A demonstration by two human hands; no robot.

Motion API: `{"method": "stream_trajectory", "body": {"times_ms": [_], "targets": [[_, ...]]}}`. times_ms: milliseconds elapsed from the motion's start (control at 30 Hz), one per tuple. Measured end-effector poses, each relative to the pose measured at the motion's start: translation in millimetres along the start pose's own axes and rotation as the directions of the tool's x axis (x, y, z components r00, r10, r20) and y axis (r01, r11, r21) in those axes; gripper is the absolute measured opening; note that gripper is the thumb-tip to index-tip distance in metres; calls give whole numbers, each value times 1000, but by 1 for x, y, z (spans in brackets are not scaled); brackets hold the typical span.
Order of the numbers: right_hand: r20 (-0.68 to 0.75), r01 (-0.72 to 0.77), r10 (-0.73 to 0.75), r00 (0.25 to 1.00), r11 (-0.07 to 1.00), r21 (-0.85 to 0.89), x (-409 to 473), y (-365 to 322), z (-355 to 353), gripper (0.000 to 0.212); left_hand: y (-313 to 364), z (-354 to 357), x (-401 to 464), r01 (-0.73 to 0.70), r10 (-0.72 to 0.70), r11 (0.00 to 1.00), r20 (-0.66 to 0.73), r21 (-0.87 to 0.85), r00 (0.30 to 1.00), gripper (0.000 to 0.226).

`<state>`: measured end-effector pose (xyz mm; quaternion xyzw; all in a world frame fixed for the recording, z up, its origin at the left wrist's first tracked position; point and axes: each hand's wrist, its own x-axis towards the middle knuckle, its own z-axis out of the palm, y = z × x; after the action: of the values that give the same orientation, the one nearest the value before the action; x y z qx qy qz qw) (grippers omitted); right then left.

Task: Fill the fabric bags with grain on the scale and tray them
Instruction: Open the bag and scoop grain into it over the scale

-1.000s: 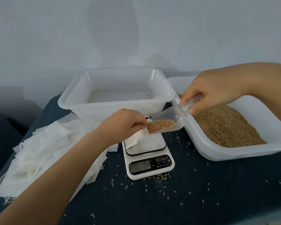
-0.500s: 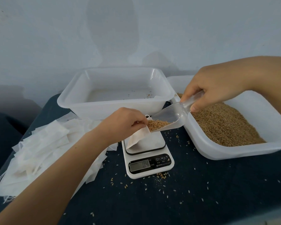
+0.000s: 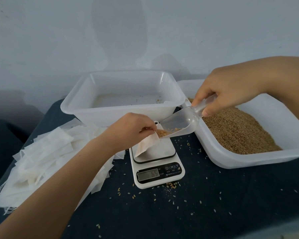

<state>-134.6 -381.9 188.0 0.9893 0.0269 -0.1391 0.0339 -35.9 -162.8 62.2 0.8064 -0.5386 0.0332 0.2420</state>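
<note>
My left hand [image 3: 133, 130] pinches the fabric bag [image 3: 148, 143] open; my right hand [image 3: 226, 94] grips the scoop [image 3: 179, 124], tilted; grain could spill past the narrow mouth.

The scoop [image 3: 181, 123] is clear, shiny plastic. The two tubs are smooth white plastic that lets a little light through: the tub behind the scale [image 3: 123, 116] and the tub with grain [image 3: 248, 159]. The grain [image 3: 235, 133] looks brown, dry and bumpy. The bag [image 3: 148, 144] is thin white cloth, soft and matt, like the pile of bags [image 3: 41, 161]. The scale [image 3: 158, 171] is smooth white plastic with a shiny top plate. The table cover [image 3: 214, 204] is dark, matt cloth.
</note>
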Motion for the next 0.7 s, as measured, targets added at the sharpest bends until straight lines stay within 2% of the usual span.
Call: {"method": "stream_trajectory", "body": {"times_ms": [200, 300, 500, 700], "targets": [[6, 12, -12, 1000, 999, 37, -1, 3, 4, 25, 0, 1, 0, 2, -2, 1000, -11, 3, 1000, 13], [-11, 7, -7, 1000, 998, 62, -4, 7, 11, 31, -1, 2, -1, 4, -4, 1000, -25, 1, 1000, 13], [-69, 9, 10, 998, 960, 279, -15, 21, 50, 37, -5, 3, -5, 57, -57, 998, -72, -9, 996, 11], [-120, 39, 30, 992, 846, 532, -29, 41, 73, 37, -5, 4, -5, 74, -75, 997, -77, -16, 994, 11]]}}
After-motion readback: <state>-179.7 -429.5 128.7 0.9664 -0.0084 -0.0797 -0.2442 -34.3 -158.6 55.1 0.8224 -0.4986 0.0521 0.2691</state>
